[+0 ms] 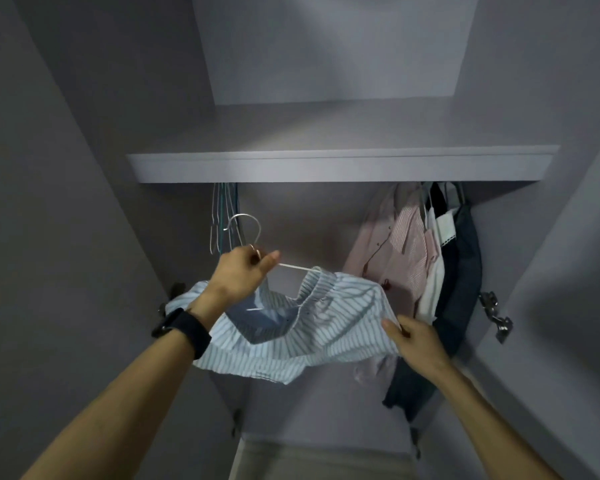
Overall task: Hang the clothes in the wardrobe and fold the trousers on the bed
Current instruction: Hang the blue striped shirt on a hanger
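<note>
In the wardrobe [84, 168], clothes [413, 244] are hung under the right end of the shelf [343, 166], empty hangers [222, 220] under its left. A hanger [246, 221] bearing a striped shirt [326, 327] is gripped at its neck by the left hand [239, 275]; the shirt's edge is pinched by the right hand [416, 341].

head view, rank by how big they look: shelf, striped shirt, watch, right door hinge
1. shelf
2. striped shirt
3. watch and right door hinge: about alike, watch nearer the camera
</note>
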Motion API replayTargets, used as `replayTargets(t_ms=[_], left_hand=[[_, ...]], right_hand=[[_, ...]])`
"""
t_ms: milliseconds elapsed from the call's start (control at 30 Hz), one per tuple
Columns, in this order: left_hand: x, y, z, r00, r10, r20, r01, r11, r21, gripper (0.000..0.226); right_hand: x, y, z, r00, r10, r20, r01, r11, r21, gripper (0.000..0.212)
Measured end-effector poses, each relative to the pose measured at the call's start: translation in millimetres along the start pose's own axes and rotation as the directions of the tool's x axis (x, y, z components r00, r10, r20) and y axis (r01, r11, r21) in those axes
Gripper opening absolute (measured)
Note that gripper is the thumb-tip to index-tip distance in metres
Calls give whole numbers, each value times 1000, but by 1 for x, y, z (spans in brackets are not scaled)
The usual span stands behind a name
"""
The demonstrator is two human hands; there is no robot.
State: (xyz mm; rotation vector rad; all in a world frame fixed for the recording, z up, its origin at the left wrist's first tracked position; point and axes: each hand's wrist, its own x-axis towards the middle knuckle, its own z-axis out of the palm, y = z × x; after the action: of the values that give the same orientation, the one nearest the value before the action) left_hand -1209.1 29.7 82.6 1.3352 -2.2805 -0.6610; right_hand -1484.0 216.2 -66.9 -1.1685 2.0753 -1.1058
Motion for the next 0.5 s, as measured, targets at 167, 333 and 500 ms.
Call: replayTargets(t_ms=[167,333,500], left_hand=[[-6,-34,1,998,-54,31,52,998,46,44],[-17,-46,18,996,-61,61,66,995,-76,38],[-30,-33,44,989,-20,150,32,996,-81,31]], right_hand=[[13,18,0,973,144,-182,-167,979,-117,40],[21,-5,13,977,79,-197,-109,984,-144,30],[10,-64,46,906,-363,-216,291,907,-304,45]])
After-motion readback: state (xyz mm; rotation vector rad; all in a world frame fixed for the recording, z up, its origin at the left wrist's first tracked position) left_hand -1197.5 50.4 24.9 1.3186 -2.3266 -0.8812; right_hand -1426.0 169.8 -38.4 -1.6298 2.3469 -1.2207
